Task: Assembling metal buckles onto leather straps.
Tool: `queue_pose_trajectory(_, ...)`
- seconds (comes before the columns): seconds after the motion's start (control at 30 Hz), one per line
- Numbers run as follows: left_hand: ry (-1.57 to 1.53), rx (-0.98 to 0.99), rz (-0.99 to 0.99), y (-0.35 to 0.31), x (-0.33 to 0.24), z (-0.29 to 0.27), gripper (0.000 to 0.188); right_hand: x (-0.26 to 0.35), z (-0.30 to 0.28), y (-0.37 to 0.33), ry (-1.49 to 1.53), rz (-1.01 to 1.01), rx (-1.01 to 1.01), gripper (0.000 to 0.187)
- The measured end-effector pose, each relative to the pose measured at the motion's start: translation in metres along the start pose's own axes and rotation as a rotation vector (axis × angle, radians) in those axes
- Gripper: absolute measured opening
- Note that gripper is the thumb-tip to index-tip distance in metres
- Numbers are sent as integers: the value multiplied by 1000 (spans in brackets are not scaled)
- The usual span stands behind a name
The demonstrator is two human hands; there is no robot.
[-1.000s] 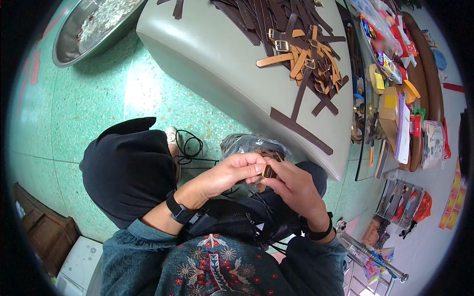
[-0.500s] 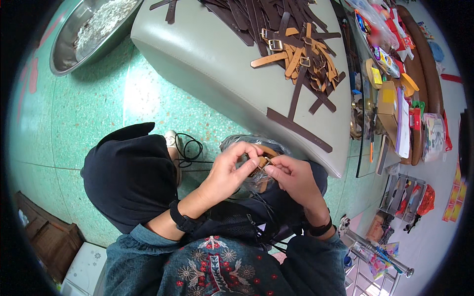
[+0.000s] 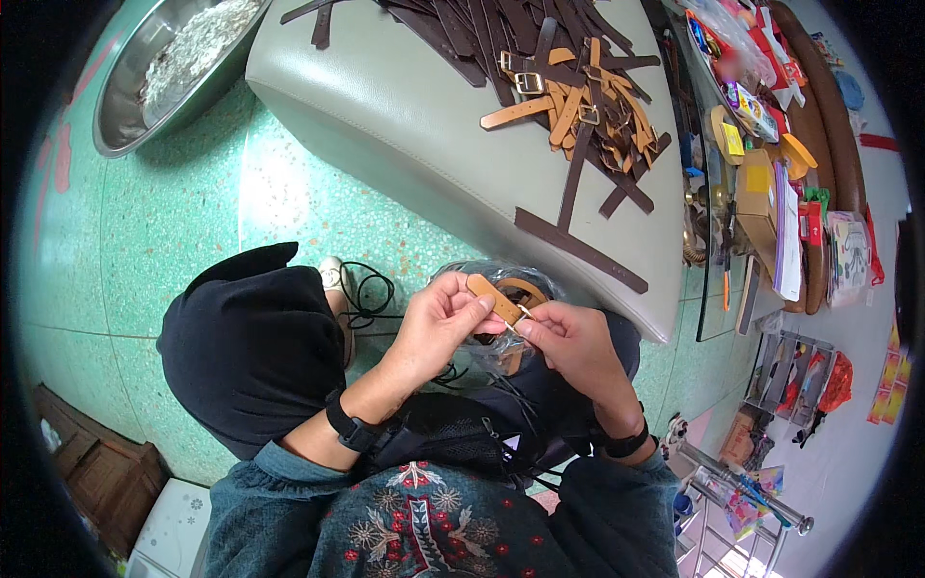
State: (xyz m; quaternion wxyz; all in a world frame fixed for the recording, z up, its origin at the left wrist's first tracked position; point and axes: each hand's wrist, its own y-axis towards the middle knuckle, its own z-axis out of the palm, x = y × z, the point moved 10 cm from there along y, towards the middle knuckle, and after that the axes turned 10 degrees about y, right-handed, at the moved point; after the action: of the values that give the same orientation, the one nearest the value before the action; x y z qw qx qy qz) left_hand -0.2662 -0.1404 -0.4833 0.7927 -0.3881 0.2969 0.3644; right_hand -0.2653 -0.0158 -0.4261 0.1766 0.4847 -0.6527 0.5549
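Observation:
Over my lap, my left hand [image 3: 436, 323] pinches a tan leather strap [image 3: 495, 298] between thumb and fingers, its rounded end pointing up to the left. My right hand [image 3: 576, 349] grips the small metal buckle [image 3: 521, 315] at the strap's other end, thumb pressed against it. Below both hands lies a clear plastic bag [image 3: 498, 362] with more tan and brown straps in it, partly hidden by my fingers. On the grey padded seat [image 3: 385, 116] ahead, a pile of dark brown straps [image 3: 462, 43] spreads beside several tan buckled ones [image 3: 568, 116].
A steel basin [image 3: 123, 116] holding silvery white material stands at far left on the green floor [image 3: 193, 222]. A black cord [image 3: 364, 294] coils by my shoe. To the right are a dark glass table [image 3: 715, 308] with boxes and papers, and a metal rack [image 3: 742, 491].
The tan strap's rounded end now sticks out above my left fingers, where it was mostly hidden before. My left hand has turned slightly; both hands stay together over the bag.

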Motion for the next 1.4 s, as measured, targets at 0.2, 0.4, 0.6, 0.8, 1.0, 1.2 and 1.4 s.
queue_pose_trajectory(0.2, 53, 1, 32, 0, -2, -1, 15, 2, 0, -1, -1, -17, -23, 21)
queue_pose_trajectory(0.4, 149, 11, 65, -2, -6, 1, 15, 1, 1, 1, -42, -10, -19, 20)
queue_pose_trajectory(0.6, 375, -3, 120, -7, -12, 8, 18, 11, 0, 5, -110, -163, -67, 20)
queue_pose_trajectory(0.8, 186, -1, 38, -3, 1, -2, 16, 18, 0, 2, -145, -176, -89, 21)
queue_pose_trajectory(1.0, 59, -34, -64, -3, 9, -6, 14, 24, 0, 1, -180, -206, -98, 21)
queue_pose_trajectory(1.2, 699, -5, 317, -14, -36, 15, 13, 29, 8, 3, -350, -369, -19, 10)
queue_pose_trajectory(1.4, 851, 72, 425, -15, -47, 25, 15, 43, 22, -10, -392, -479, 232, 15)
